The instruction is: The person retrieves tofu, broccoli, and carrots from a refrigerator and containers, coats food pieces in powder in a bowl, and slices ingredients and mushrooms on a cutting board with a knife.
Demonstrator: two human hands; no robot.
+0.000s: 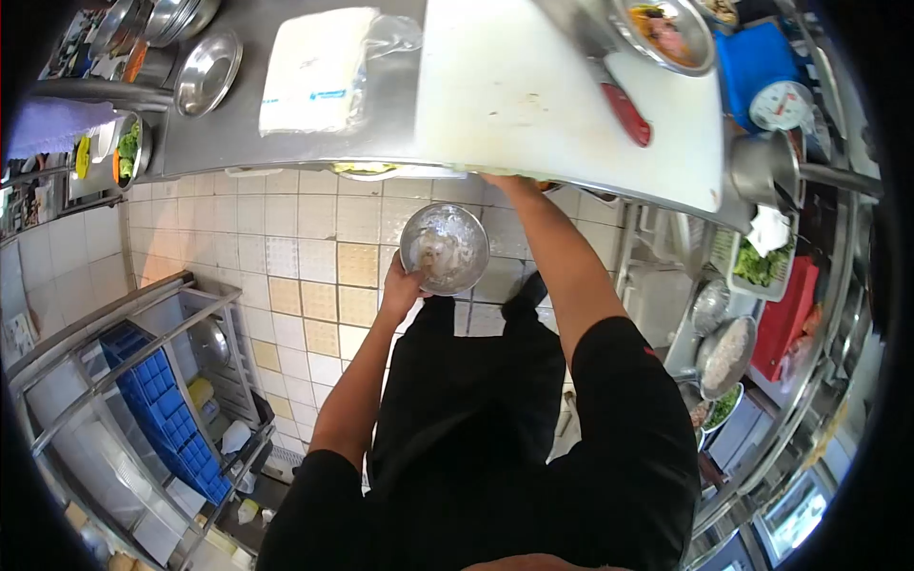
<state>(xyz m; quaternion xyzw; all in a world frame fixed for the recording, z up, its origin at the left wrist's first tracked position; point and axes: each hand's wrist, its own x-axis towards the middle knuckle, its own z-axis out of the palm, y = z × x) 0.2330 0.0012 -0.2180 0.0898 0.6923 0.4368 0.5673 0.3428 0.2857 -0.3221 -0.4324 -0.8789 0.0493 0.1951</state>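
A round metal bowl [445, 249] with a pale, whitish residue inside is held over the tiled floor. My left hand [404, 283] grips its lower left rim. My right arm reaches forward to the counter's front edge, where my right hand [511, 183] is mostly hidden below the white cutting board [533, 124]; its fingers do not show. On the board lies a knife with a red handle [626, 114], beside a metal bowl of colourful food [664, 36].
A plastic-wrapped white pack [319, 71] and an empty metal bowl [208, 73] are on the steel counter [214, 143]. A scale [781, 105] stands right. Blue crates [167, 409] sit in the left rack. Greens [759, 265] fill a basket at right.
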